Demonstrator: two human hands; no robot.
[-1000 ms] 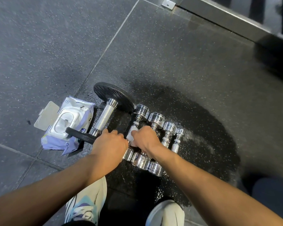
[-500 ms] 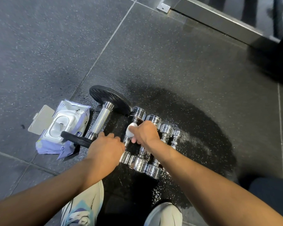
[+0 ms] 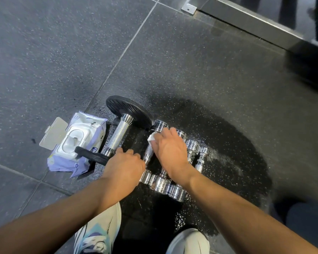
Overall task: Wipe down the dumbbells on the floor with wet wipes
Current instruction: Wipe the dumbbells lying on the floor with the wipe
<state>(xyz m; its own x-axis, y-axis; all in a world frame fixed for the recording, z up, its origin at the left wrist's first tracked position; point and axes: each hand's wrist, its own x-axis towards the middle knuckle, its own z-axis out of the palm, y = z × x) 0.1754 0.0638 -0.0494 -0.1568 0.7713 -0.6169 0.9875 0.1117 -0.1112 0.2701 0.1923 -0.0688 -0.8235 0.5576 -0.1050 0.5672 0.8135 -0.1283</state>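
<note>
Several small chrome dumbbells lie side by side on a wet dark patch of floor. Left of them lies a larger dumbbell with black plates and a knurled steel handle. My right hand presses a white wet wipe against the upper handle of the leftmost chrome dumbbell, near its far head. My left hand is closed around the lower end of that same dumbbell. An open purple and white wet wipes pack lies on the floor at the left, lid flipped up.
The floor is dark speckled rubber tile. A metal frame rail runs across the top right. My two shoes stand at the bottom, close to the dumbbells. A dark shape sits at the lower right.
My right hand has slid the wipe up the leftmost chrome dumbbell's handle, from near its lower end toward its far head. My left hand has stayed at the lower end.
</note>
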